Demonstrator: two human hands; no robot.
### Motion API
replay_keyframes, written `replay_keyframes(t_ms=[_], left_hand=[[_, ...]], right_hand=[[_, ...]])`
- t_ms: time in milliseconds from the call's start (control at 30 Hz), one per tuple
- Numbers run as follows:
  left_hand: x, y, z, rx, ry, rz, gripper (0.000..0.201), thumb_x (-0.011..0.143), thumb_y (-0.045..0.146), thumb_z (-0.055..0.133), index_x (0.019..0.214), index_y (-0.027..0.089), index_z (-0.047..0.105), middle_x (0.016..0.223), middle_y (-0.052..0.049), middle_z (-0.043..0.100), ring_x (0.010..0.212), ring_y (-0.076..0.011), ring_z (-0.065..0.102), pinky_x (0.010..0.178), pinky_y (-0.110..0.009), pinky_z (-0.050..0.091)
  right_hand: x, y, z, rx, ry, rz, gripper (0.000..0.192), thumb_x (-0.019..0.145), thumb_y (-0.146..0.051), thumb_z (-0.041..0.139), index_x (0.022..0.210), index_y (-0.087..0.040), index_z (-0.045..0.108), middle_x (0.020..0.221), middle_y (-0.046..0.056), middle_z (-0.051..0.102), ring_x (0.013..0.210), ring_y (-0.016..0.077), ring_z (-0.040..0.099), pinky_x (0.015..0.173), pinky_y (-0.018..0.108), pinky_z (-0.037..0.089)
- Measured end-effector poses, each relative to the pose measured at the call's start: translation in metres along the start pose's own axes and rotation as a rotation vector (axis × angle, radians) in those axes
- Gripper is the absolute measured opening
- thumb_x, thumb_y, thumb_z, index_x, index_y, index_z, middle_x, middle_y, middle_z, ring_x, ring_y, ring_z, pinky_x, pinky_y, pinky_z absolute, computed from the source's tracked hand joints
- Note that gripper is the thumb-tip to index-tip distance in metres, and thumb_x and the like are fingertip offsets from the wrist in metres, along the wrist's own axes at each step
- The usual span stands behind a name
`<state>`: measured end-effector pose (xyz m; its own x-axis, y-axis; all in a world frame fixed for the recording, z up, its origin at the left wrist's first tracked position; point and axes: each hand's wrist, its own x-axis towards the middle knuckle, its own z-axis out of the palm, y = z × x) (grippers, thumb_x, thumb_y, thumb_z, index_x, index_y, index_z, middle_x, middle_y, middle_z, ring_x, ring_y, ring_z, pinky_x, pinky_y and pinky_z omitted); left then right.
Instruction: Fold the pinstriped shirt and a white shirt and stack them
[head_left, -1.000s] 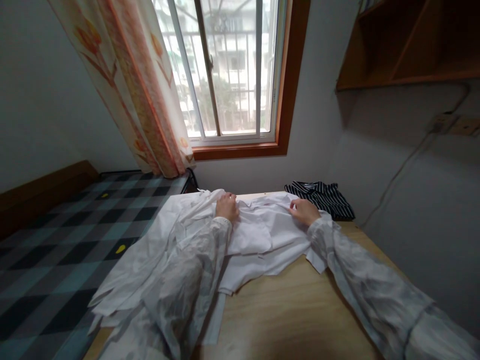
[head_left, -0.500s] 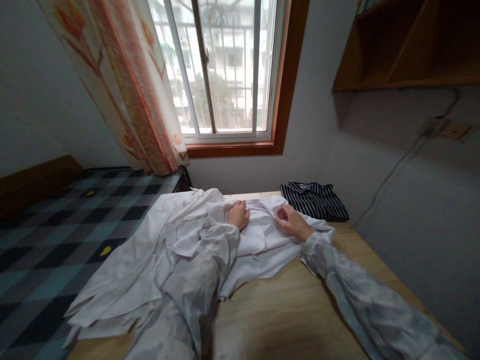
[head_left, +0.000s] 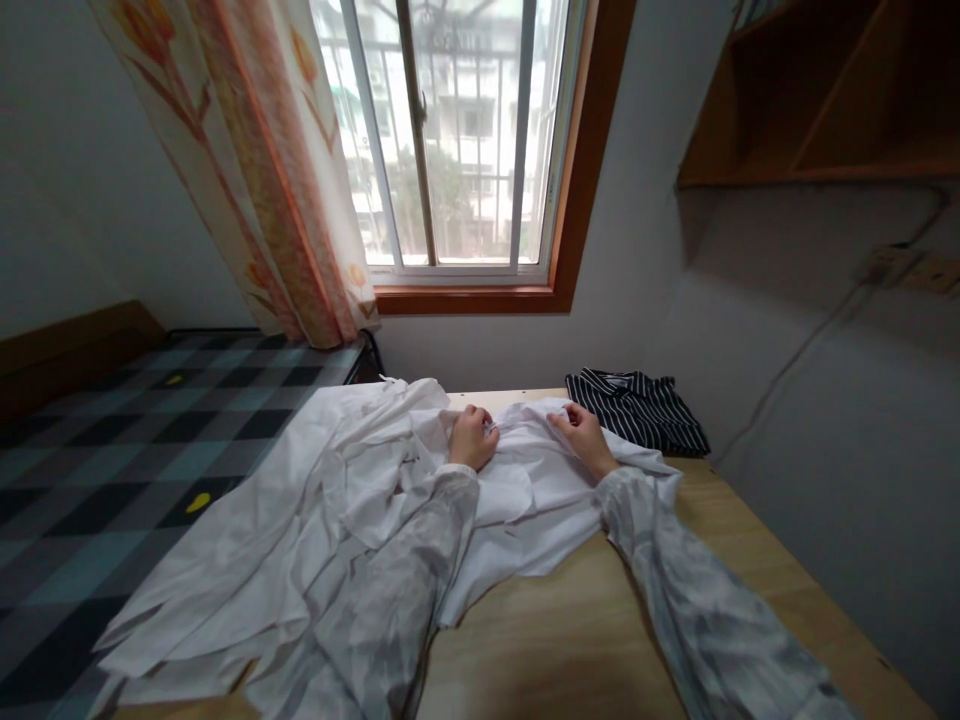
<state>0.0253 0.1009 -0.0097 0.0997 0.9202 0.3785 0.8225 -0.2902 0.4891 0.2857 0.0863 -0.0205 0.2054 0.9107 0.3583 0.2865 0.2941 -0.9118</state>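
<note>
A crumpled white shirt (head_left: 555, 490) lies spread over the far part of the wooden table. My left hand (head_left: 472, 438) is closed on its fabric near the middle, the fingertips partly hidden in the folds. To the right of it, my right hand (head_left: 583, 436) pinches the shirt's upper part between thumb and fingers. More white cloth (head_left: 277, 520) is heaped on the left and hangs toward the bed; I cannot tell whether it is a separate garment.
A folded black-and-white striped garment (head_left: 641, 412) lies at the table's far right corner. Bare wood of the table (head_left: 540, 650) shows in front. On the left stands a bed with a checked cover (head_left: 97, 480). A wooden shelf (head_left: 817, 165) hangs above right, with a cable (head_left: 787, 375) below.
My right hand has closed on the shirt's fabric, its fingers moving slightly up and left. My left hand has turned a little and bunches the cloth. The camera view has shifted slightly.
</note>
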Motion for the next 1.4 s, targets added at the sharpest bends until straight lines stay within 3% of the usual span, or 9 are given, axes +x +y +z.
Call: replay_keyframes(t_ms=[100, 200, 400, 600, 767, 1000, 1167, 1300, 1400], left_hand=[[0.000, 0.002, -0.004, 0.049, 0.120, 0.107, 0.010, 0.086, 0.022, 0.077, 0.094, 0.024, 0.071, 0.130, -0.011, 0.071, 0.129, -0.0332, 0.060, 0.122, -0.051, 0.038], [-0.001, 0.004, -0.005, 0.031, 0.079, 0.187, 0.005, 0.092, 0.024, 0.072, 0.097, 0.026, 0.071, 0.114, -0.008, 0.076, 0.126, -0.0314, 0.062, 0.133, -0.054, 0.025], [-0.002, -0.001, 0.002, 0.052, -0.050, 0.110, 0.018, 0.094, 0.035, 0.072, 0.107, 0.023, 0.071, 0.103, -0.010, 0.075, 0.112, -0.0313, 0.065, 0.108, -0.045, 0.049], [0.012, -0.020, 0.002, -0.159, -0.147, 0.045, 0.017, 0.094, 0.023, 0.061, 0.109, 0.021, 0.068, 0.108, -0.008, 0.075, 0.107, -0.0248, 0.068, 0.098, -0.036, 0.053], [0.018, -0.036, -0.002, -0.317, -0.143, 0.059, 0.018, 0.089, 0.013, 0.059, 0.102, 0.021, 0.068, 0.092, -0.002, 0.074, 0.085, -0.0182, 0.067, 0.083, -0.029, 0.053], [0.014, -0.029, -0.003, -0.181, -0.016, 0.257, 0.007, 0.090, 0.026, 0.071, 0.094, 0.022, 0.076, 0.084, -0.003, 0.073, 0.094, -0.0235, 0.066, 0.099, -0.037, 0.051], [0.013, -0.025, -0.002, -0.194, -0.036, 0.224, 0.017, 0.096, 0.038, 0.068, 0.091, 0.023, 0.074, 0.075, -0.001, 0.065, 0.080, -0.0197, 0.060, 0.082, -0.032, 0.049], [0.011, -0.024, 0.002, -0.314, -0.067, 0.236, 0.024, 0.097, 0.044, 0.067, 0.088, 0.022, 0.069, 0.077, 0.001, 0.065, 0.075, -0.0164, 0.057, 0.073, -0.028, 0.044], [0.010, -0.022, 0.004, -0.390, -0.095, 0.235, 0.028, 0.097, 0.048, 0.066, 0.090, 0.021, 0.068, 0.076, 0.003, 0.063, 0.071, -0.0147, 0.053, 0.069, -0.027, 0.042]], right_hand=[[-0.008, -0.004, 0.011, 0.026, 0.115, -0.019, 0.038, 0.087, -0.060, 0.073, 0.091, -0.027, 0.054, 0.078, -0.002, 0.060, 0.070, 0.0194, 0.054, 0.067, 0.031, 0.047], [-0.020, -0.003, 0.020, -0.016, 0.201, -0.064, 0.034, 0.092, -0.055, 0.069, 0.093, -0.029, 0.048, 0.077, -0.005, 0.053, 0.068, 0.0186, 0.052, 0.065, 0.030, 0.045], [-0.028, -0.004, 0.022, -0.088, 0.057, -0.171, 0.024, 0.099, -0.047, 0.065, 0.113, -0.028, 0.059, 0.068, -0.008, 0.045, 0.061, 0.0181, 0.045, 0.063, 0.030, 0.040], [-0.026, -0.004, 0.019, -0.073, -0.024, -0.216, 0.022, 0.098, -0.044, 0.067, 0.097, -0.023, 0.072, 0.082, 0.001, 0.067, 0.070, 0.0198, 0.055, 0.068, 0.033, 0.045], [-0.024, 0.002, 0.019, 0.021, -0.122, -0.163, 0.031, 0.090, -0.028, 0.054, 0.112, -0.022, 0.076, 0.085, 0.002, 0.072, 0.070, 0.0204, 0.061, 0.067, 0.032, 0.049], [-0.024, -0.003, 0.022, -0.068, -0.129, -0.282, 0.031, 0.096, -0.027, 0.057, 0.118, -0.023, 0.078, 0.113, 0.008, 0.080, 0.100, 0.0254, 0.072, 0.094, 0.039, 0.056], [-0.026, -0.006, 0.021, -0.351, -0.030, -0.364, 0.018, 0.098, -0.025, 0.060, 0.100, -0.024, 0.078, 0.103, 0.012, 0.075, 0.099, 0.0301, 0.066, 0.097, 0.046, 0.055], [-0.027, -0.021, 0.019, -0.567, 0.114, -0.518, 0.006, 0.090, -0.020, 0.068, 0.092, -0.024, 0.073, 0.138, 0.017, 0.064, 0.131, 0.0386, 0.055, 0.119, 0.058, 0.044], [-0.022, -0.033, 0.023, -0.633, -0.025, -0.672, 0.011, 0.087, -0.017, 0.071, 0.093, -0.026, 0.070, 0.140, 0.013, 0.066, 0.141, 0.0383, 0.052, 0.132, 0.061, 0.030]])
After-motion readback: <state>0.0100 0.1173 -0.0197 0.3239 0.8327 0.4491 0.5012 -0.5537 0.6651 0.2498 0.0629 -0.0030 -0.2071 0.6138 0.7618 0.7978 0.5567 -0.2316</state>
